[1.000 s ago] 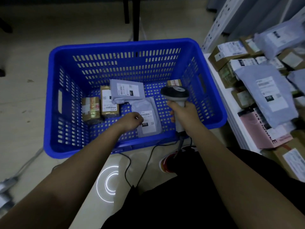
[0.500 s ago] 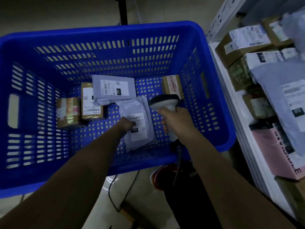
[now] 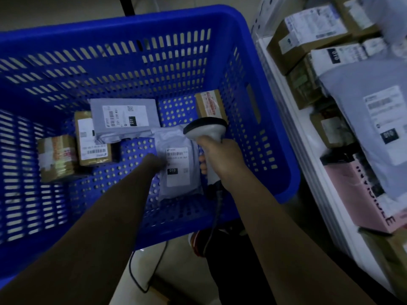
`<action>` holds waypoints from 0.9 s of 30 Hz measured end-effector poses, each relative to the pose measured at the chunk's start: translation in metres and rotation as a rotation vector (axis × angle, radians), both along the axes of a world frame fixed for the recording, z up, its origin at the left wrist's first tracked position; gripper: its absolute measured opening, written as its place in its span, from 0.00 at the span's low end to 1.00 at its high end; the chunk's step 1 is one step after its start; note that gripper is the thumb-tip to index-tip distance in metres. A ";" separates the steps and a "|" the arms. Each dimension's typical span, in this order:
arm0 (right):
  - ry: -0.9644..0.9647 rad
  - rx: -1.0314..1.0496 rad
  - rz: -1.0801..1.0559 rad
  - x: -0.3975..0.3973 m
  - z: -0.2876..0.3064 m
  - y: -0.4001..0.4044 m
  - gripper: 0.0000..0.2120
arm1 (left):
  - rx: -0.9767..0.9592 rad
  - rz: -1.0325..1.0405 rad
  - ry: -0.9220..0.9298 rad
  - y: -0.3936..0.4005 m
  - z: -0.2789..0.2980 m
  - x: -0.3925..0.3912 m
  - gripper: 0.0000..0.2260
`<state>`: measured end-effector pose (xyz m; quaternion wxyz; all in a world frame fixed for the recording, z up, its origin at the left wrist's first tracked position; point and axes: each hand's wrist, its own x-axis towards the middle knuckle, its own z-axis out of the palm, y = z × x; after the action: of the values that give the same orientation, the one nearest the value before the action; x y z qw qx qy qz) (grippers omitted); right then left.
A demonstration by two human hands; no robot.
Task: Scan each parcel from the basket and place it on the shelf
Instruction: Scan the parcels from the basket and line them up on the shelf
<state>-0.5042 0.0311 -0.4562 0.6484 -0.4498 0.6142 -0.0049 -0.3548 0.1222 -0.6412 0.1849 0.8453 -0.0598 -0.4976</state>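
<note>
Inside the blue basket (image 3: 273, 133) lies a small grey poly-bag parcel (image 3: 177, 172) with a white label. My left hand (image 3: 155, 162) reaches down to its left edge and grips it; the fingers are partly blurred. My right hand (image 3: 222, 157) grips the handle of a grey barcode scanner (image 3: 206, 129), its head just above the parcel's top. Also in the basket are a larger grey bag (image 3: 125, 116) marked 231, a labelled brown box (image 3: 91, 142), a taped box (image 3: 56, 160) and a small box (image 3: 210, 103) at the back right.
A white shelf (image 3: 308, 150) stands right of the basket, crowded with boxes, a large grey bag (image 3: 374, 119) and a pink package (image 3: 361, 190). The scanner's black cable (image 3: 211, 230) drops over the basket's front rim to the floor. A red shoe (image 3: 197, 242) shows below.
My head has come closer to the basket. My left hand has moved down to the small grey bag's left edge and taken hold. The scanner hand has lowered into the basket beside it.
</note>
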 end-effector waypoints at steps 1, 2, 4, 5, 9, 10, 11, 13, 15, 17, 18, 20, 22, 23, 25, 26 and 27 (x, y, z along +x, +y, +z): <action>0.007 -0.003 -0.005 -0.002 0.000 0.000 0.14 | -0.012 -0.007 -0.009 -0.004 0.002 -0.002 0.18; 0.013 -0.010 -0.013 -0.004 0.000 -0.001 0.15 | -0.032 -0.020 -0.012 -0.008 0.004 -0.003 0.17; 0.014 -0.015 -0.039 -0.009 -0.001 -0.001 0.14 | -0.089 0.009 0.041 -0.014 0.005 -0.007 0.14; 0.003 -0.009 -0.063 -0.011 -0.001 -0.001 0.12 | -0.117 0.013 0.065 -0.015 0.004 -0.008 0.13; -0.054 0.020 -0.197 -0.019 0.005 -0.011 0.10 | -0.227 -0.017 0.100 -0.018 0.004 -0.013 0.06; -0.066 0.024 -0.223 -0.021 0.007 -0.015 0.11 | -0.247 -0.024 0.107 -0.020 0.003 -0.013 0.10; -0.079 0.024 -0.242 -0.023 0.008 -0.019 0.11 | -0.263 -0.021 0.112 -0.022 0.003 -0.013 0.11; -0.101 0.015 -0.255 -0.027 0.011 -0.026 0.12 | -0.259 -0.016 0.124 -0.025 0.002 -0.014 0.11; -0.111 0.003 -0.250 -0.029 0.012 -0.031 0.11 | -0.271 -0.003 0.164 -0.029 -0.001 -0.017 0.13; -0.122 -0.002 -0.231 -0.030 0.012 -0.033 0.11 | -0.252 -0.005 0.195 -0.036 0.002 -0.024 0.15; -0.127 0.000 -0.221 -0.029 0.011 -0.033 0.11 | -0.244 -0.009 0.203 -0.039 0.003 -0.027 0.14; -0.127 0.010 -0.206 -0.026 0.011 -0.032 0.11 | -0.249 -0.009 0.169 -0.045 0.005 -0.031 0.13; -0.124 0.010 -0.197 -0.023 0.009 -0.032 0.11 | -0.250 0.003 0.151 -0.049 0.006 -0.032 0.18; -0.125 0.008 -0.198 -0.022 0.009 -0.032 0.10 | -0.238 0.013 0.169 -0.051 0.008 -0.034 0.17; -0.120 0.005 -0.196 -0.022 0.008 -0.031 0.11 | -0.223 0.049 0.215 -0.052 0.013 -0.037 0.11; -0.111 0.002 -0.188 -0.023 0.008 -0.031 0.11 | -0.227 0.074 0.218 -0.050 0.018 -0.039 0.09; -0.103 -0.003 -0.178 -0.023 0.009 -0.030 0.11 | -0.246 0.097 0.198 -0.049 0.021 -0.039 0.08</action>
<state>-0.5273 0.0013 -0.4473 0.6755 -0.3936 0.6176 -0.0863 -0.3942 0.0737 -0.6206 0.3159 0.7651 -0.0610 -0.5578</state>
